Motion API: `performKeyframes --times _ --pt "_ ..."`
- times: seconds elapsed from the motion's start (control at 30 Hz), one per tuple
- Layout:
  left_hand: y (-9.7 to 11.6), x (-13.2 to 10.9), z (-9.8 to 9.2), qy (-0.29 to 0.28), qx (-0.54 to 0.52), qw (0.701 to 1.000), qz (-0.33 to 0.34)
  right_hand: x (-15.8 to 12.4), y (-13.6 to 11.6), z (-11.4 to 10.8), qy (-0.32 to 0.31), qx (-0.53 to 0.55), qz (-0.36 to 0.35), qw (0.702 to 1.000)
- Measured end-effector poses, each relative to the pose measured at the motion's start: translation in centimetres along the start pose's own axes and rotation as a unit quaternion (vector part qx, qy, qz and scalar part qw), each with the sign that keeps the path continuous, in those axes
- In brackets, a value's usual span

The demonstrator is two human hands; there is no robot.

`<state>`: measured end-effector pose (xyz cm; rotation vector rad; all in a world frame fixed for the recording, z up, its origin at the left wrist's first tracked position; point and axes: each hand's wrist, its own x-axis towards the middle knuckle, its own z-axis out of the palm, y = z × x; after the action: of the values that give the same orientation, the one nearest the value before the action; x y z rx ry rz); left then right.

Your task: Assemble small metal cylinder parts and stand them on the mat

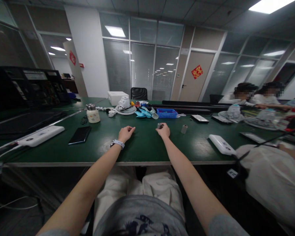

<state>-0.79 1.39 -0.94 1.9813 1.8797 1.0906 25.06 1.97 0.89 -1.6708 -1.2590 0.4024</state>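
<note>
My right hand [164, 130] grips a small grey metal cylinder [159, 126] between thumb and fingers, just above or on the green table [145, 149]. A second metal cylinder [184, 129] of the same look stands upright on the table, to the right of that hand. My left hand [126, 133], with a pale watch [118, 143] on its wrist, rests over the table. Its fingers point right, loosely bent and a little apart, and I see nothing in them.
Beyond my hands lie blue fan blades [145, 113], a blue bin [167, 113] and a white fan part [125, 106]. At left are a phone [80, 135], a jar [92, 114] and a white power bank [41, 136]; another white device [222, 144] lies right. People sit at right.
</note>
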Motion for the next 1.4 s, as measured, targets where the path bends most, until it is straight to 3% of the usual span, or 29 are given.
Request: performKeyframes --times 0.2,0.3,0.37,0.5,0.6,0.87,1.03,1.1,1.2,1.3,1.4 --pt "0.3 -0.2 -0.2 -0.003 0.017 1.0 -0.004 1.3 1.7 -2.8 0.141 -0.107 0.037 0.984" --pt "0.4 -0.2 -0.2 0.0 0.024 1.0 -0.004 1.3 1.6 -3.3 0.194 -0.123 0.001 0.973" --pt "0.4 -0.2 -0.2 0.0 0.026 1.0 -0.003 1.0 1.2 -3.2 0.197 -0.126 -0.035 0.972" --pt "0.4 -0.1 -0.2 -0.003 0.03 1.0 -0.002 0.5 0.5 -2.3 0.087 -0.1 -0.076 0.988" --pt "0.4 -0.1 -0.2 -0.006 0.032 0.999 -0.001 0.4 0.6 -1.6 0.005 -0.099 -0.057 0.993" --pt "0.6 -0.2 -0.4 -0.017 0.026 0.999 -0.01 0.7 1.4 -1.5 0.047 -0.122 -0.008 0.991" --pt "0.7 -0.2 -0.4 -0.016 0.028 0.999 -0.008 0.7 1.3 -1.5 0.034 -0.176 -0.021 0.984" --pt "0.7 -0.2 -0.4 -0.012 0.025 1.0 -0.008 0.2 0.8 -1.3 0.023 -0.203 -0.063 0.977" --pt "0.6 -0.1 -0.3 0.0 0.019 1.0 -0.012 -1.4 -0.7 0.2 -0.05 -0.195 -0.192 0.961" --pt "0.5 -0.1 -0.2 0.018 0.02 0.999 -0.018 -3.8 -2.6 3.0 -0.156 -0.188 -0.332 0.911" --pt "0.4 -0.2 -0.2 0.034 0.024 0.999 -0.015 -5.8 -4.4 5.9 -0.215 -0.207 -0.39 0.871"
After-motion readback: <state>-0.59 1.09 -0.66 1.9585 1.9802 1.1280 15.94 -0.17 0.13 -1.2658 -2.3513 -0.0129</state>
